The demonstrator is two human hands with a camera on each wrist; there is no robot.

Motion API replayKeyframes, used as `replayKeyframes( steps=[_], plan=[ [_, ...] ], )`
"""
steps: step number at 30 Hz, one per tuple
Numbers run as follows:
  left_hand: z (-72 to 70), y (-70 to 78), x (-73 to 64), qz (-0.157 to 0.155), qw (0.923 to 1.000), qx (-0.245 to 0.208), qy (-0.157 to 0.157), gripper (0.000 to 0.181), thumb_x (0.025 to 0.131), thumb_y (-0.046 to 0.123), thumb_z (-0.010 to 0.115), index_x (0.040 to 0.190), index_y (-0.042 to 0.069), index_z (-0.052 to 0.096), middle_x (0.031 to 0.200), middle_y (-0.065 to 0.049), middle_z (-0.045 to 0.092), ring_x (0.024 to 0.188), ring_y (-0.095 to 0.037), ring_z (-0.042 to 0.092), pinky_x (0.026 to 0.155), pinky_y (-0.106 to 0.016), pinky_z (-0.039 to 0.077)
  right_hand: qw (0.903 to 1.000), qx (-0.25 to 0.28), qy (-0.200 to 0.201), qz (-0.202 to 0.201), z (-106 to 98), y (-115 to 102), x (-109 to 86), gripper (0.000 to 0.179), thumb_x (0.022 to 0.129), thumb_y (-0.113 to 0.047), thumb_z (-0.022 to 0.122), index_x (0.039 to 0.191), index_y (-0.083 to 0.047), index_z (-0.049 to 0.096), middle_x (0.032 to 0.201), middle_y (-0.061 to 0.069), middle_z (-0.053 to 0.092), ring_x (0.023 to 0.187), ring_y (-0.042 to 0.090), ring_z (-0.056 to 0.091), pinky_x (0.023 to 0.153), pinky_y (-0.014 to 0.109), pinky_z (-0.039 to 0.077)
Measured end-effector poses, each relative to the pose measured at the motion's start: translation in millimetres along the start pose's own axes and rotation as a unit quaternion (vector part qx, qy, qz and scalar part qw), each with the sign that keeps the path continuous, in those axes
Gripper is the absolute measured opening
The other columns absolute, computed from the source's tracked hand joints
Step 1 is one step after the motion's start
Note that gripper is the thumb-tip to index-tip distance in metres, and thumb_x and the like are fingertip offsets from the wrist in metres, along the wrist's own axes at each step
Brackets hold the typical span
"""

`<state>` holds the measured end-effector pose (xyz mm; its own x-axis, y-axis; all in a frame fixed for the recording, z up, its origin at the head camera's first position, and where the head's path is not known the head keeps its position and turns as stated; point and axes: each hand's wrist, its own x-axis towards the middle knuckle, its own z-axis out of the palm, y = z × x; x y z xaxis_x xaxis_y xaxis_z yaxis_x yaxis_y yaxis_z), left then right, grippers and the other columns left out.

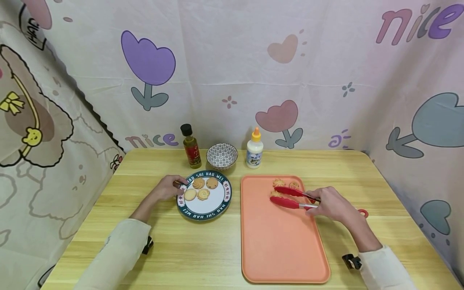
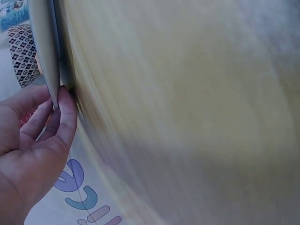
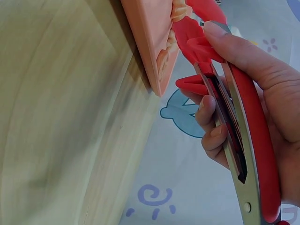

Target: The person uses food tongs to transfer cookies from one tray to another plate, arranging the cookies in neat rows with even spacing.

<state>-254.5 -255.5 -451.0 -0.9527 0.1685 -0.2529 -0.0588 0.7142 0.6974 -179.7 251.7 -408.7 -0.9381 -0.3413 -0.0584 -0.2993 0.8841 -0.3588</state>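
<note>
My left hand [image 1: 169, 187] pinches the left rim of a round plate [image 1: 203, 217] with a dark green lettered border. In the left wrist view, thumb and fingers [image 2: 68, 112] meet at the plate's edge. Several cookies [image 1: 203, 194] lie on its white middle. Red-tipped tongs [image 1: 288, 202] are gripped in my right hand [image 1: 331, 204], their tips spread over the orange tray [image 1: 282, 241]. A cookie [image 1: 274, 193] shows partly between the tips, and two more cookies [image 1: 294, 185] lie just behind them, near the tray's far edge.
Behind the plate stand a dark-capped bottle [image 1: 193, 155] with a red label and a patterned bowl [image 1: 222, 156]. A white squeeze bottle [image 1: 254, 150] with a yellow-orange cap is behind the tray. The wooden table [image 1: 214, 253] ends at a printed cloth backdrop [image 1: 217, 60].
</note>
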Motion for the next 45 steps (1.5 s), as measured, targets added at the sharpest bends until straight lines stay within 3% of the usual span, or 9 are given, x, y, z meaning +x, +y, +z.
replayKeyframes(
  steps=[10,16,23,32,39,45],
  plan=[
    [1.2,-0.1,-1.0,0.004,1.0000,-0.002,0.005,0.030,0.080,0.001,0.066,0.109,-0.002,0.064,0.103,-0.019,0.060,0.090,-0.024,0.055,0.068,-0.027,0.048,0.9985,-0.023,0.038,-0.033,-1.3,-7.4,5.2,0.055,0.069,-0.027,0.083,0.114,0.001,0.067,0.098,0.015,0.072,0.067,0.014,0.049,0.057,0.024,0.037],
    [1.6,-0.4,-0.9,0.004,1.0000,-0.002,0.006,0.030,0.079,0.000,0.067,0.109,-0.002,0.064,0.103,-0.019,0.060,0.090,-0.024,0.055,0.068,-0.027,0.048,0.9974,-0.035,0.042,-0.046,-1.6,-16.8,12.9,0.054,0.070,-0.026,0.082,0.115,0.000,0.067,0.106,0.018,0.070,0.077,0.019,0.060,0.064,0.030,0.046],
    [-0.9,-0.4,-3.7,0.001,1.0000,0.002,0.004,0.031,0.080,0.000,0.066,0.110,-0.002,0.063,0.104,-0.019,0.060,0.090,-0.025,0.055,0.070,-0.028,0.049,0.9955,-0.030,0.042,-0.079,1.4,-39.8,27.8,0.052,0.069,-0.024,0.083,0.114,-0.001,0.068,0.105,0.014,0.071,0.077,0.020,0.063,0.065,0.029,0.050],
    [-0.3,-2.2,-3.4,-0.009,0.9999,-0.001,0.005,0.032,0.079,0.000,0.066,0.111,-0.001,0.063,0.104,-0.018,0.060,0.090,-0.024,0.055,0.070,-0.028,0.050,0.9951,-0.018,0.042,-0.087,12.1,-75.1,49.8,0.053,0.070,-0.027,0.083,0.116,-0.005,0.068,0.109,0.011,0.071,0.094,0.025,0.068,0.082,0.038,0.055],
    [1.3,-1.7,-1.9,-0.005,1.0000,0.001,0.008,0.031,0.080,0.001,0.066,0.110,0.000,0.064,0.105,-0.017,0.060,0.091,-0.024,0.054,0.071,-0.028,0.049,0.9955,-0.027,0.037,-0.083,21.3,-101.3,66.5,0.052,0.069,-0.028,0.084,0.115,-0.010,0.069,0.110,0.007,0.071,0.085,0.019,0.066,0.068,0.030,0.054],
    [1.1,0.8,-1.0,-0.005,1.0000,0.001,0.008,0.031,0.080,0.001,0.066,0.111,0.000,0.064,0.105,-0.018,0.060,0.091,-0.024,0.054,0.071,-0.028,0.048,0.9950,-0.018,0.027,-0.095,32.7,-121.6,78.3,0.048,0.069,-0.028,0.084,0.112,-0.012,0.071,0.085,0.003,0.072,0.063,0.013,0.053,0.052,0.023,0.041]
  ],
)
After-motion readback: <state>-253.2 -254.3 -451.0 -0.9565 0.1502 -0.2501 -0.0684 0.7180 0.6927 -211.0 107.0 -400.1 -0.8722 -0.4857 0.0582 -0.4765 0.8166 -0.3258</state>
